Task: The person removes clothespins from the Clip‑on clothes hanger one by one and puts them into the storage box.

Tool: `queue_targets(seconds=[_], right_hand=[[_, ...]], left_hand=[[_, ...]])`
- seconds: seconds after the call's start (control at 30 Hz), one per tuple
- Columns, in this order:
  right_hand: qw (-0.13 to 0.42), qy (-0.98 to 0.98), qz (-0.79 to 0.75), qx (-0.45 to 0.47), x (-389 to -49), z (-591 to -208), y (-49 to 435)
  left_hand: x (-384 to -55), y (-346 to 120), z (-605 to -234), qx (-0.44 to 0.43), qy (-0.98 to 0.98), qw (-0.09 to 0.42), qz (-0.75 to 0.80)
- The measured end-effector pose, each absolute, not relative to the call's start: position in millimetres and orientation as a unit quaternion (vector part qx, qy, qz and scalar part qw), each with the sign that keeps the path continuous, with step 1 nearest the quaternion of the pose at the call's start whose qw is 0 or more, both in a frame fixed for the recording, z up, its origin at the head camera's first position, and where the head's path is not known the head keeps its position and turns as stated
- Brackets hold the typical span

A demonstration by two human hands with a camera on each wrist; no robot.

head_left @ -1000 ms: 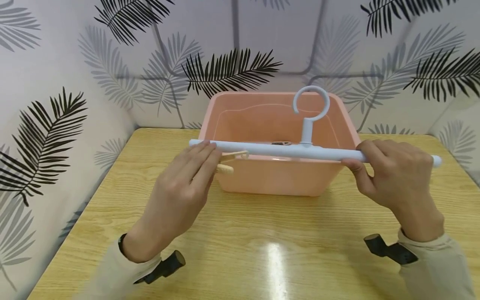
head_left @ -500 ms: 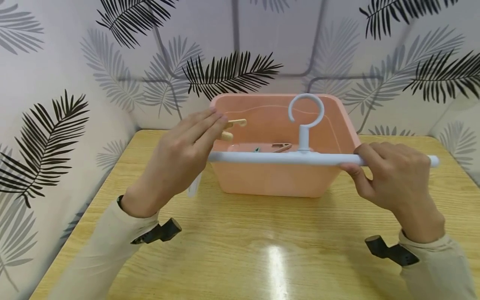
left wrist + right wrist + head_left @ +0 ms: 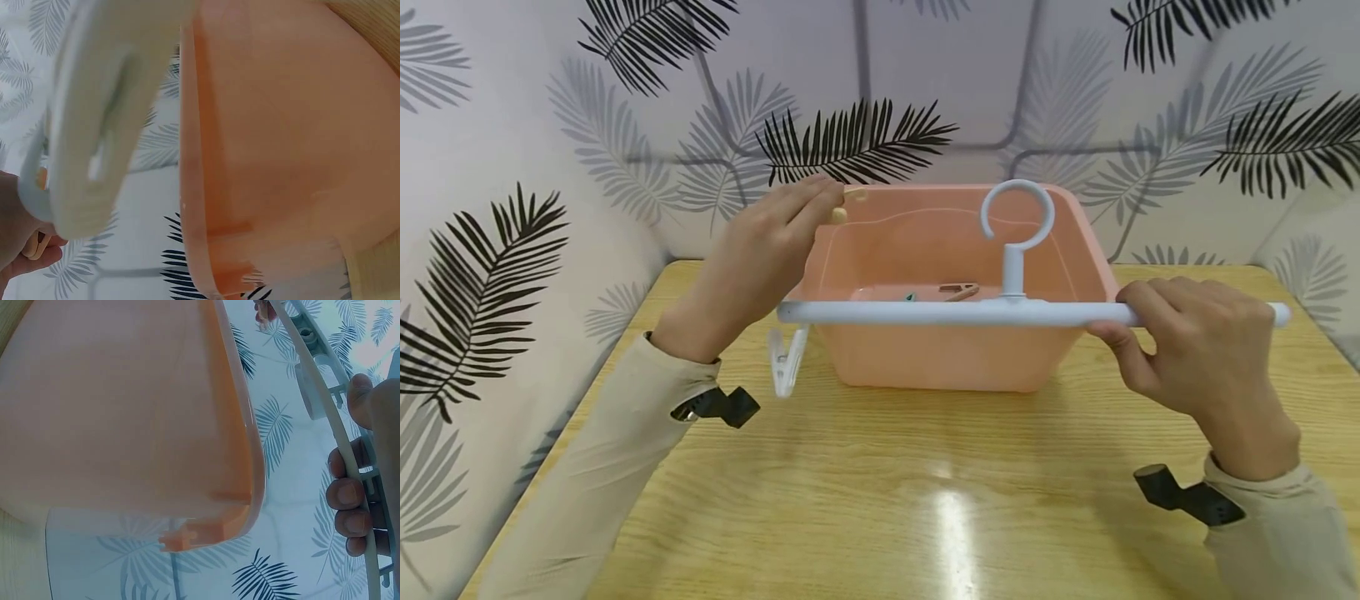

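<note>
My right hand (image 3: 1198,346) grips the right part of a pale blue hanger bar (image 3: 925,313), fingers over the top and thumb below. The bar is held level over the front rim of a pink plastic basin (image 3: 940,354), its round hook (image 3: 1051,208) upward. A white clip (image 3: 786,362) hangs from the bar's left end. Beyond that end, over the basin's left rim, my left hand (image 3: 763,250) holds a beige clothespin (image 3: 840,214), mostly hidden by the fingers. In the left wrist view the clothespin (image 3: 37,245) shows between thumb and fingers.
Inside the basin lie a brownish clothespin (image 3: 961,292) and a small green piece (image 3: 911,297). The basin stands on a wood-grain table (image 3: 865,483), near its back edge. Leaf-patterned fabric (image 3: 925,67) hangs behind and at the sides.
My left hand has moved up and away from the bar's left end with the beige clothespin, uncovering the white clip. My right hand still holds the hanger, which has shifted only slightly.
</note>
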State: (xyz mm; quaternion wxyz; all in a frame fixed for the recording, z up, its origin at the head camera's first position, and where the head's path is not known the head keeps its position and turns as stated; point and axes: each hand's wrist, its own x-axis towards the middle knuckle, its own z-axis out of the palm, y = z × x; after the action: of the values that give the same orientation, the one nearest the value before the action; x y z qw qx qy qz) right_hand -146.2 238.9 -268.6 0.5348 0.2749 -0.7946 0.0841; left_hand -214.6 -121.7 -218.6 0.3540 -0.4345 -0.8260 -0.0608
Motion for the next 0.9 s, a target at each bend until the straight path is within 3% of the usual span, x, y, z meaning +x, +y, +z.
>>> queue_targets(seconds=[0.37,0.9], right_hand=[[0.542,-0.787,0.094,0.279,-144,-266,241],[0.543,-0.786,0.094,0.281,-142,-265,246]], left_hand=[[-252,-124,-236,-0.412,-0.861,0.236,-0.181],[-284,-105,-253,-0.421,-0.879,0.147,-0.169]])
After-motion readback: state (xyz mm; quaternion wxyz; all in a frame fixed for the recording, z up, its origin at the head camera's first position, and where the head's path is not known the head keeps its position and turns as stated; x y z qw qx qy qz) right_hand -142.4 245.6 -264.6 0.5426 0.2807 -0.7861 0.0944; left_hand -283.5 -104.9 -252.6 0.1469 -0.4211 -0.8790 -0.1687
